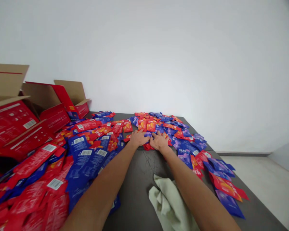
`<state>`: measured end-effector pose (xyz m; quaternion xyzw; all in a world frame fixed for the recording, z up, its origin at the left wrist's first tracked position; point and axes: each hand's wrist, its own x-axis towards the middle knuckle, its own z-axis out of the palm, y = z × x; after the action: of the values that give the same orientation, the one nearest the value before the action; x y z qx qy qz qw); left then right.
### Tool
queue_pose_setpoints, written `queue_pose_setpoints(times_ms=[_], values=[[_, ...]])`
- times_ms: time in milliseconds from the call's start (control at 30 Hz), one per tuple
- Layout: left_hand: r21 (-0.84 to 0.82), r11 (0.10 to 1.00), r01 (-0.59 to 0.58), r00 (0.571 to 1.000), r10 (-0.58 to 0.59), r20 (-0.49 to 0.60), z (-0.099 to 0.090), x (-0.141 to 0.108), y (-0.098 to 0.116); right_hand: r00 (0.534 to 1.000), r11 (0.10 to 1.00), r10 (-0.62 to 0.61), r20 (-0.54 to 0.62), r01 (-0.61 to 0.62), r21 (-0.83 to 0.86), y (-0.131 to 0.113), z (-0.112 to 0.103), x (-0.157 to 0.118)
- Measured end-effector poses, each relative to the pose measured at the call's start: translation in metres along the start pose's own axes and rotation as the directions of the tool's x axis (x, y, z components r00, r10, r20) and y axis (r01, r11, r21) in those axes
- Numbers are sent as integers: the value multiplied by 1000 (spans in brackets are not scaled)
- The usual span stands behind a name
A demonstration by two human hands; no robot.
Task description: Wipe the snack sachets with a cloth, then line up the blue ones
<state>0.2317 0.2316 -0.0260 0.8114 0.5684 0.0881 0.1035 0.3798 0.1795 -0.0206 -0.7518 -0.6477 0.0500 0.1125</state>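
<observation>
Both my arms reach forward over a dark table to a heap of red-orange and blue-purple foil packets. My left hand (139,138) rests on the near side of this heap, its fingers stretched over the packets. Close beside it, my right hand (159,141) lies on the packets with its fingers spread. A purple packet (147,134) shows between the two hands, near both thumbs. Just beyond the fingertips lie orange packets (151,126). Some fingertips are hidden among the packets.
Large piles of red packets (31,199) and blue packets (79,163) cover the left side. Open red cardboard boxes (13,120) stand at the far left. A pale green cloth (170,202) lies near my right forearm. More packets (227,189) sit along the table's right edge. A white wall rises behind.
</observation>
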Motion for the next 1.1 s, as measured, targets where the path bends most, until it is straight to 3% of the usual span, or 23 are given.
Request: queue_pose_setpoints(times_ms=[300, 667, 900, 1100], values=[[-38, 999, -6, 1000, 6, -6, -1, -62, 26, 999, 1000, 19, 51, -19, -4, 9, -12, -53], [-186, 982, 32, 997, -45, -64, 8, -127, 59, 1000, 1000, 3, 17, -4, 9, 22, -29, -120], [-351, 935, 56, 980, -119, -160, 8, -160, 74, 997, 996, -82, -7, 82, 35, 23, -49, -158], [-503, 864, 18, 944, -180, -276, -6, -180, 71, 982, 980, -191, 2, 191, 50, 13, -74, -202]])
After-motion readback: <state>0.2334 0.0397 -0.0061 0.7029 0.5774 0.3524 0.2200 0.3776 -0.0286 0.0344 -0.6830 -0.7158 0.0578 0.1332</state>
